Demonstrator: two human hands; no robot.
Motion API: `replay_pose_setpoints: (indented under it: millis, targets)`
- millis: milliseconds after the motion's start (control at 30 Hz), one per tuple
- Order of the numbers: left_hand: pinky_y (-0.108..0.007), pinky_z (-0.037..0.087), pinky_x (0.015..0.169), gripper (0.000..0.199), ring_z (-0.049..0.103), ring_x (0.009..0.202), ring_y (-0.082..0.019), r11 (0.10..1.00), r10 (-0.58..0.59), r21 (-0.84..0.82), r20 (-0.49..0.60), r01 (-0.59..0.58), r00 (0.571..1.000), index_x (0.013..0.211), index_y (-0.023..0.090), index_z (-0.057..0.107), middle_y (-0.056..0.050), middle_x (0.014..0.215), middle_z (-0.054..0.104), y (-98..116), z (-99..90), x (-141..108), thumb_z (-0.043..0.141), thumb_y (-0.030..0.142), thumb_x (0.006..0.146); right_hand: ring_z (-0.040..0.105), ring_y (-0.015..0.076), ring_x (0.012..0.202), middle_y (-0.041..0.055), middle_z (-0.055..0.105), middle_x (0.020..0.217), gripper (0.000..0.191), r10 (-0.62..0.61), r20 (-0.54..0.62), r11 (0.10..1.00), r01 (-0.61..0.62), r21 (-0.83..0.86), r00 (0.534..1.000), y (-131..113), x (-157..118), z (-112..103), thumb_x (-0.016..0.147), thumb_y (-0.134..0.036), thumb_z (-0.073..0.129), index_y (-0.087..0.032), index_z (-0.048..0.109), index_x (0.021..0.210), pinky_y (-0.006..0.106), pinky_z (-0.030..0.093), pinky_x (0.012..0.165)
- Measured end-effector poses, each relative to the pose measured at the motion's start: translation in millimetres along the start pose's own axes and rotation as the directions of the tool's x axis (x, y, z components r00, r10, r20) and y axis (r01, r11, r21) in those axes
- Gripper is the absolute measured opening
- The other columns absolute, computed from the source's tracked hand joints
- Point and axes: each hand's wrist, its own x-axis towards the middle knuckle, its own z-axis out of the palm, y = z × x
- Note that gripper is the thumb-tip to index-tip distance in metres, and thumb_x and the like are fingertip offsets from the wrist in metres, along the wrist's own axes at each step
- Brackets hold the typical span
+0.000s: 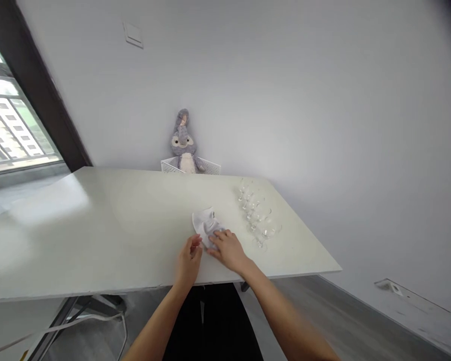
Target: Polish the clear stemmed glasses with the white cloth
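Observation:
A crumpled white cloth [205, 220] with a small dark green mark lies on the table in front of me. My right hand [227, 250] rests on its right side, fingers spread and pressing lightly on the fabric. Beside the cloth's lower left edge is my left hand [190, 255], palm turned inward and fingers loosely curled, with a gap at the thumb. I see nothing held in it, and whether it touches the cloth is hard to tell. To the right, several clear stemmed glasses [265, 230] stand in a slanting row; their outlines are faint.
The white table [116, 240] ends at a front edge near my body and at a slanted right edge. Behind it, a grey plush toy [184, 145] sits in a white perforated basket [210, 168] against the wall. A window [15, 110] is at the left.

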Motion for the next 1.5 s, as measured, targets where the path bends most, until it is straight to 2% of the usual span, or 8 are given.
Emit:
replay_pose_setpoints:
  millis: [167,300,467,800,1067,1200,1367,1500]
  targets:
    - [-0.043,0.033,0.097,0.036,0.044,0.115,-0.024,0.925,0.183,0.306,0.163,-0.226,0.97,0.115,0.022,0.054,-0.008,0.125,0.051,5,8.0,8,0.045,0.029,0.081,0.045,0.0258,0.1,0.0068,0.051,0.12,0.045,0.011,-0.035,1.0,-0.012,-0.005,0.999,-34,-49,-9,0.082,-0.051,0.044,-0.026,0.049,0.119,0.039,0.039,0.08]
    - [-0.039,0.032,0.1,0.041,0.043,0.117,-0.019,0.9,0.249,0.26,0.355,-0.351,0.901,0.122,0.022,0.046,-0.006,0.127,0.049,5,13.0,13,0.042,0.023,0.081,0.052,0.0246,0.088,0.0097,0.061,0.099,0.038,0.172,-0.028,0.985,-0.173,0.0,0.985,-42,-72,-21,0.088,-0.041,0.034,-0.022,0.056,0.112,0.039,0.043,0.072]
    - [-0.036,0.036,0.096,0.037,0.042,0.116,-0.018,0.903,0.287,0.251,0.251,-0.348,0.924,0.118,0.021,0.049,-0.006,0.126,0.048,6,6.5,11,0.04,0.021,0.082,0.034,0.0314,0.121,0.0137,0.041,0.132,0.045,0.159,-0.069,0.987,-0.158,0.028,0.985,-34,-62,-5,0.088,-0.04,0.033,-0.015,0.048,0.123,0.046,0.032,0.093]
    - [-0.026,0.039,0.06,0.024,0.055,0.066,-0.015,0.773,0.208,0.624,-0.079,-0.114,0.975,0.086,0.02,0.059,-0.002,0.073,0.059,-13,-86.6,1,0.039,0.034,0.085,0.009,0.0378,0.13,0.0216,0.016,0.142,0.071,0.28,0.24,0.952,-0.301,0.055,0.93,34,70,28,0.082,-0.06,0.027,-0.011,0.03,0.134,0.05,0.007,0.101]
    - [-0.023,0.031,0.049,0.025,0.053,0.05,-0.012,0.768,0.144,0.636,-0.066,-0.069,0.987,0.075,0.022,0.056,0.002,0.055,0.057,-41,-91.4,-14,0.039,0.035,0.086,0.01,0.0371,0.13,0.0232,0.011,0.143,0.072,0.348,0.28,0.923,-0.38,0.067,0.895,61,187,38,0.083,-0.059,0.026,-0.012,0.023,0.137,0.053,0.007,0.1]
    - [-0.024,0.031,0.049,0.026,0.05,0.047,-0.012,0.767,0.233,0.628,-0.078,-0.134,0.969,0.066,0.022,0.052,0.003,0.052,0.053,-46,-88.9,-17,0.039,0.032,0.086,0.015,0.0364,0.128,0.028,0.016,0.139,0.07,0.238,0.23,0.957,-0.268,0.107,0.944,24,231,44,0.084,-0.055,0.024,-0.006,0.026,0.135,0.054,0.011,0.098]
    - [-0.024,0.032,0.048,0.025,0.047,0.045,-0.011,0.775,0.322,0.603,-0.121,-0.188,0.939,0.06,0.021,0.047,0.003,0.049,0.048,-53,-89.2,-22,0.042,0.026,0.084,0.018,0.0327,0.127,0.0214,0.023,0.139,0.065,-0.006,0.169,0.986,-0.022,0.166,0.986,-77,266,58,0.083,-0.053,0.027,-0.01,0.032,0.131,0.051,0.014,0.097]
    - [-0.022,0.036,0.047,0.024,0.048,0.044,-0.01,0.814,0.407,0.51,-0.157,-0.28,0.9,0.061,0.021,0.05,0.002,0.049,0.05,-49,-92.2,-26,0.043,0.021,0.083,0.017,0.03,0.13,0.0147,0.021,0.142,0.067,-0.336,0.235,0.923,0.27,0.274,0.912,-162,259,73,0.076,-0.059,0.044,-0.022,0.034,0.132,0.048,0.015,0.101]
